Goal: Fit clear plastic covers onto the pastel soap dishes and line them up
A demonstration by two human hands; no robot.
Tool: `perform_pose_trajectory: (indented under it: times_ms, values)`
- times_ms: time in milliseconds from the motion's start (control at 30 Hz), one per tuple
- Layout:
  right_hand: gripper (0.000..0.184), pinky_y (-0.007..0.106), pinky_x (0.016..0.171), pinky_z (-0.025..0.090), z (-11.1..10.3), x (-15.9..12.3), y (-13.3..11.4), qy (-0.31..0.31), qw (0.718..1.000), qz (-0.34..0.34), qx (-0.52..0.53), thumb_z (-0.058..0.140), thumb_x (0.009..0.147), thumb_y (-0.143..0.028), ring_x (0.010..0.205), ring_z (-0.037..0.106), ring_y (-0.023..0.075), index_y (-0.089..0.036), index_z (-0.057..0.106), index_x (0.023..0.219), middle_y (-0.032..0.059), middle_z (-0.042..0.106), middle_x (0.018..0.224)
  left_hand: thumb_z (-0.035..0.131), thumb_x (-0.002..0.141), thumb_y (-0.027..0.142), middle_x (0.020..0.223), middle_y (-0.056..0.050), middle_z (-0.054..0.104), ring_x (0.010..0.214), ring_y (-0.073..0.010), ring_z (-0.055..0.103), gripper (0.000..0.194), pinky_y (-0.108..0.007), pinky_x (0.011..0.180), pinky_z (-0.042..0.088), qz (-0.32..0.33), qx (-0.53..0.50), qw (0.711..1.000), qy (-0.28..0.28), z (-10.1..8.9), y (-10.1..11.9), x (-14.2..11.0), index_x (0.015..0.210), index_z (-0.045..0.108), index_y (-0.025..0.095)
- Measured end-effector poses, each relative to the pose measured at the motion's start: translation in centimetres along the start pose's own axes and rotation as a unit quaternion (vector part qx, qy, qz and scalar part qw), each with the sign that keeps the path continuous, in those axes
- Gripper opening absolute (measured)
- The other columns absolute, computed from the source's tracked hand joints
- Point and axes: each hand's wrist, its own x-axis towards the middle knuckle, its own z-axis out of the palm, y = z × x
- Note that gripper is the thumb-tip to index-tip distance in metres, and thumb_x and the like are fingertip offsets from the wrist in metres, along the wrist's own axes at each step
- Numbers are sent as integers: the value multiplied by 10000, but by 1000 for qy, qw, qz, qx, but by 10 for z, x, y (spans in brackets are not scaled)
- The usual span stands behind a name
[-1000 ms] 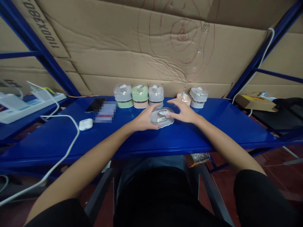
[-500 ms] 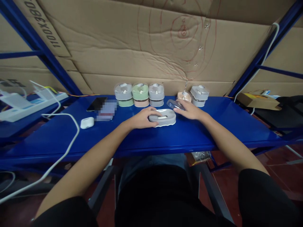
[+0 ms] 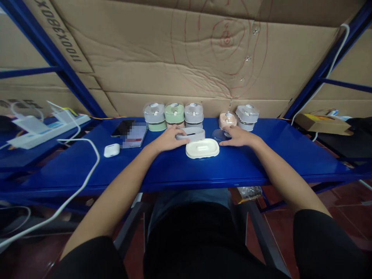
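My left hand (image 3: 172, 138) grips the left end of a grey oval box shell (image 3: 198, 134), thumb in front and fingers behind. Through the shell's middle the blue tabletop shows. Just in front lies a cream oval base (image 3: 202, 148) with a raised bar at its centre. On the right, my right hand (image 3: 238, 136) rests over the right side of a clear lid (image 3: 218, 135), fingers spread apart. The lid lies flat on the table, partly hidden by that hand.
Stacked lidded boxes in grey, green (image 3: 174, 113) and pink line the back, with a peach box (image 3: 228, 119) and another grey stack (image 3: 247, 116) further right. Phones (image 3: 136, 135), a white earbud case (image 3: 112, 150) and a white cable (image 3: 94, 149) are at left. Cardboard (image 3: 145, 58) stands behind.
The grey shell has come off the cream base and moved back and left with my left hand. My right hand has lowered the clear lid flat onto the table and spread its fingers.
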Motion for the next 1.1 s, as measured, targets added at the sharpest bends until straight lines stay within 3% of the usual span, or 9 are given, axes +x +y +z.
perform_pose_trajectory:
  times_ms: [67,167,333,467,633,800,933,1100]
  values:
    - [906,551,1122,577,-1,0,0,8,1000,6,12,744,942,-738,1342,713,439,-132,610,1602,267,716,1496,740,920,650,1240,-142,748,1266,-368,690,482,-611,1209,524,-1,-19,1000,2,1,1,1,1080,836,205]
    - [915,568,1111,577,-4,-1,-2,39,998,27,51,679,974,-773,1340,717,450,-116,602,1606,279,721,1500,772,921,650,1357,-134,736,1326,-350,684,456,-585,1255,493,19,-68,997,27,5,13,-3,1079,830,225]
    - [821,572,1100,563,-8,-4,-12,185,971,54,145,564,1036,-771,1322,721,446,-143,642,1558,249,750,1470,901,848,506,1450,-113,701,1441,-343,654,366,-566,1300,460,97,-106,990,-8,19,40,-14,1095,817,249]
    - [817,554,1094,567,-8,-7,-22,237,953,31,186,557,1021,-769,1273,731,412,-133,664,1523,233,757,1459,956,781,451,1488,-121,683,1420,-351,670,523,-563,1275,489,116,-92,989,-22,28,43,-16,1230,777,254]
    - [850,584,1165,537,-4,-12,-37,215,957,-84,175,679,964,-752,1362,676,402,-200,611,1607,192,697,1564,952,768,486,1535,-164,689,1453,-387,663,823,-577,1276,495,91,-93,991,-26,37,39,-13,1477,633,218]
    - [923,583,1173,540,8,-13,-55,150,954,-202,163,819,860,-790,1298,683,387,-241,671,1587,167,718,1414,1020,681,489,1671,-274,592,1538,-433,621,1364,-606,1265,509,21,-189,981,-29,49,39,-13,1771,255,194]
    - [970,573,1176,548,18,-11,-64,124,961,-204,138,855,828,-797,1336,655,395,-257,658,1610,166,677,1430,1018,672,445,1611,-269,655,1494,-443,662,1409,-640,1238,521,3,-224,974,-38,53,39,-13,1793,200,208]
    - [978,550,1149,576,20,-10,-64,98,967,-187,140,840,861,-779,1288,691,377,-255,613,1654,168,656,1434,1030,634,483,1620,-297,631,1506,-461,638,1389,-643,1248,505,0,-204,979,-26,53,39,-11,1761,288,154]
